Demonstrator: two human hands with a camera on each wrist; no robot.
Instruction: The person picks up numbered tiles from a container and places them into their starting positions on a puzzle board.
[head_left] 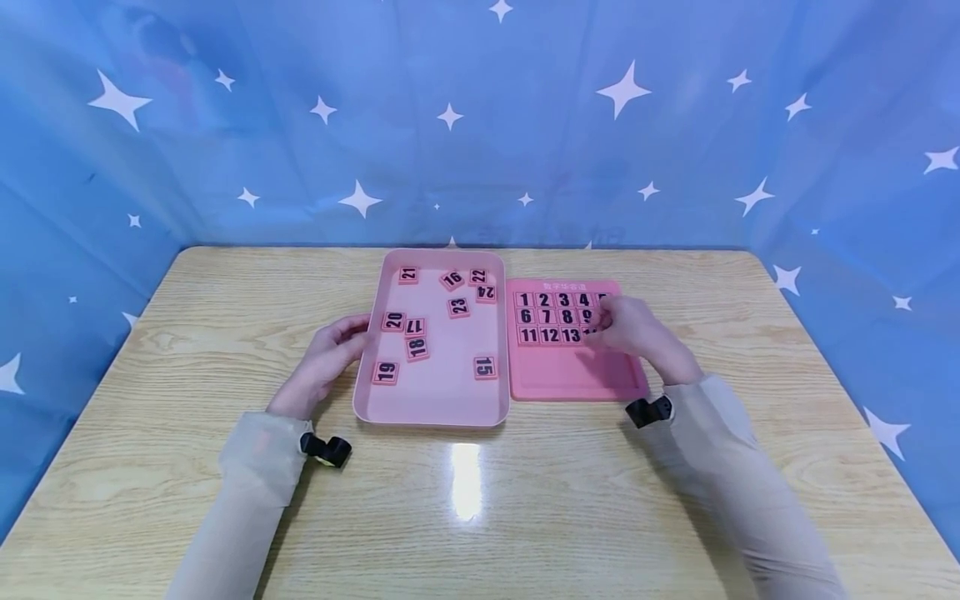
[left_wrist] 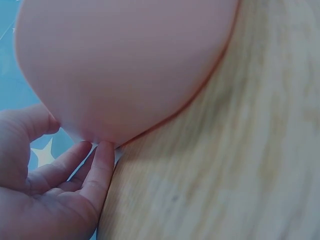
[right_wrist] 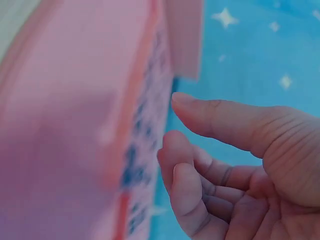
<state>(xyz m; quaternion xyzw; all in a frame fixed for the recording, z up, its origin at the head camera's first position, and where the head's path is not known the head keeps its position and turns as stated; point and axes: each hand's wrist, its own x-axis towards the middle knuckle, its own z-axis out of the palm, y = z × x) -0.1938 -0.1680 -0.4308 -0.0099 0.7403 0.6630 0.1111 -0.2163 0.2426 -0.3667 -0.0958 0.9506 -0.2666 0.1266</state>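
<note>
A pink tray (head_left: 435,400) lies in the middle of the table with several loose number tiles, among them the 15 tile (head_left: 485,367) and the 19 tile (head_left: 386,372). My left hand (head_left: 330,354) touches the tray's outer left wall with its fingertips; the left wrist view shows the fingers (left_wrist: 102,170) against that wall. Right of the tray lies a pink number board (head_left: 570,383), its upper rows filled with tiles from 1 on. Over the board's right part is my right hand (head_left: 630,327), hiding some tiles. In the right wrist view its thumb and fingers stand apart with nothing between them.
The board's lower part is bare pink. The wooden table (head_left: 390,517) extends in front and to both sides. Behind it hangs a blue curtain (head_left: 412,150) with white stars. Each wrist wears a small black camera (head_left: 330,451).
</note>
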